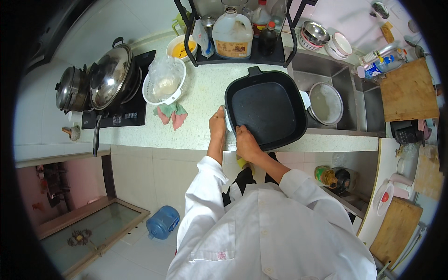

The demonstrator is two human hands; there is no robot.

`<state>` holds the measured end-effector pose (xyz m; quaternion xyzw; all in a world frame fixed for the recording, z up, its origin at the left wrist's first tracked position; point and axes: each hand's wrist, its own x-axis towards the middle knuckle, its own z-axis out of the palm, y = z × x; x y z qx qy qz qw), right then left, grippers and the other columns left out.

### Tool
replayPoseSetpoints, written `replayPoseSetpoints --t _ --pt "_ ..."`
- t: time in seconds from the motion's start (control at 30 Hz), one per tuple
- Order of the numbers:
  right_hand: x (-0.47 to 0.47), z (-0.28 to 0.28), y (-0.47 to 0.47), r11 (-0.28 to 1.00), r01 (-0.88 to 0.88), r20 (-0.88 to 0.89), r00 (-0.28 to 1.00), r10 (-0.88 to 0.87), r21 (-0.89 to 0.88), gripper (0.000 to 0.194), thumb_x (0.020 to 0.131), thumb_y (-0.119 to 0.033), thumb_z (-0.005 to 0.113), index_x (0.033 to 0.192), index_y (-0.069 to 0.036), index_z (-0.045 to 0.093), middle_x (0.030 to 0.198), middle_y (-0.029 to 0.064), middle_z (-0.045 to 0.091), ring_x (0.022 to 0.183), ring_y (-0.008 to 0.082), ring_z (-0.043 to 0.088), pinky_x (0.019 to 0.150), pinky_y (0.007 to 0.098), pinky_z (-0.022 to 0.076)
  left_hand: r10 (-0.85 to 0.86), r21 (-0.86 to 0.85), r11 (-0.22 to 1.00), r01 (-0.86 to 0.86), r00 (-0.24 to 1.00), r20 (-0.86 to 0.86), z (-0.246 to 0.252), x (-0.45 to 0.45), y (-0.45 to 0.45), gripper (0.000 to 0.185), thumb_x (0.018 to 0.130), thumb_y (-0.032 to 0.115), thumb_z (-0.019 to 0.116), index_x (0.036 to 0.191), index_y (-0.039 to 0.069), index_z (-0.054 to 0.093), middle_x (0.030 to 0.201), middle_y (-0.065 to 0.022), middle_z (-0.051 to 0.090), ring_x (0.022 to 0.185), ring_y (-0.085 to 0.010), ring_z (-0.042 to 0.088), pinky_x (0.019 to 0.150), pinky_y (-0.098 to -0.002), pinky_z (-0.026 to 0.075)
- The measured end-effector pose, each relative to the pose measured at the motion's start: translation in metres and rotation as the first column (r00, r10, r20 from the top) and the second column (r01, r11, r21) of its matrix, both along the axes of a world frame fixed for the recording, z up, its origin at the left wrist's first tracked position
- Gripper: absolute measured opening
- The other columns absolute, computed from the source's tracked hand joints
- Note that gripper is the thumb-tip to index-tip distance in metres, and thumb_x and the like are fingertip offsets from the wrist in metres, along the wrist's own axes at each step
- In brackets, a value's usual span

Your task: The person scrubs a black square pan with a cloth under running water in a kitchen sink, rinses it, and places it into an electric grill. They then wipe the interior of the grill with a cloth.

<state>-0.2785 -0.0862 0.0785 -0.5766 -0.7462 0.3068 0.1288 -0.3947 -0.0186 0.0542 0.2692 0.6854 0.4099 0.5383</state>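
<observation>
A deep, square black non-stick pan (265, 108) with white side handles is tilted at the counter's front edge, left of the sink. Inside, its base looks bare. My left hand (217, 126) grips the white handle on the pan's left side. On the near left rim, my right hand (247, 142) holds the wall, fingers reaching over the inner side. Behind the hands, part of that handle is hidden. Left of the pan, a white plastic colander (149, 87) holds a clear bag with pale contents. A pink and green cloth (171, 115) lies in front of the colander.
A black rack (241, 63) with bottles stands behind the pan. The steel sink (344, 94) at right holds a basin (326, 104) of cloudy water. Lidded pots, including a large wok (111, 78), sit on the cooktop (134, 115). A blue water jug (163, 222) lies on the floor.
</observation>
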Motion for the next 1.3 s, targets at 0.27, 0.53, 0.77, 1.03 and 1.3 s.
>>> replayPoseSetpoints --t 0.27,0.53,0.77,1.03,1.3 --pt "0.001 -0.002 0.002 0.999 0.026 -0.089 0.996 -0.024 0.024 0.052 0.068 0.010 0.059 0.118 0.019 0.047 0.111 0.0311 0.051 0.099 0.0405 0.057 0.090 0.0391 0.0481 0.086 0.292 0.954 -0.063 0.994 -0.066 -0.019 0.023 -0.053 0.026 0.099 0.026 0.048 0.103 0.000 0.053 0.092 -0.0067 0.057 0.080 -0.0141 0.050 0.071 -0.0300 0.044" --pt "0.009 -0.003 -0.001 0.999 -0.028 -0.051 0.998 0.027 -0.020 0.054 0.067 0.011 0.059 0.119 0.017 0.049 0.112 0.0296 0.052 0.102 0.0411 0.057 0.092 0.0387 0.0475 -0.124 0.251 0.946 0.205 0.944 -0.305 -0.003 -0.008 -0.031 0.020 0.090 0.018 0.056 0.091 -0.001 0.051 0.084 -0.0166 0.059 0.075 -0.0213 0.055 0.068 -0.0341 0.044" --pt "0.006 0.011 0.001 0.999 0.022 -0.083 0.996 -0.025 -0.044 0.055 0.066 0.012 0.058 0.120 0.017 0.049 0.113 0.0298 0.052 0.102 0.0410 0.057 0.093 0.0393 0.0466 -0.091 0.357 0.918 0.175 0.967 -0.239 -0.005 0.002 -0.040 0.022 0.094 0.011 0.048 0.112 -0.003 0.051 0.099 -0.0184 0.059 0.089 -0.0259 0.056 0.080 -0.0344 0.044" --pt "0.008 0.009 -0.002 0.999 0.011 -0.079 0.997 -0.015 -0.050 0.056 0.066 0.012 0.059 0.121 0.018 0.048 0.114 0.0308 0.051 0.104 0.0411 0.056 0.094 0.0391 0.0465 -0.034 0.294 0.945 0.142 0.938 -0.344 0.007 0.009 -0.035 0.026 0.092 0.015 0.052 0.110 -0.003 0.053 0.092 -0.0199 0.060 0.084 -0.0268 0.059 0.076 -0.0373 0.046" --pt "-0.003 -0.003 0.004 0.998 0.048 -0.037 0.998 -0.049 -0.030 0.059 0.064 0.010 0.059 0.121 0.020 0.047 0.110 0.0298 0.054 0.106 0.0380 0.056 0.095 0.0351 0.0466 0.265 0.229 0.953 -0.199 0.912 -0.313 -0.029 -0.017 0.024 0.040 0.098 0.029 0.044 0.080 -0.004 0.058 0.067 -0.0144 0.060 0.064 -0.0261 0.057 0.062 -0.0403 0.046"
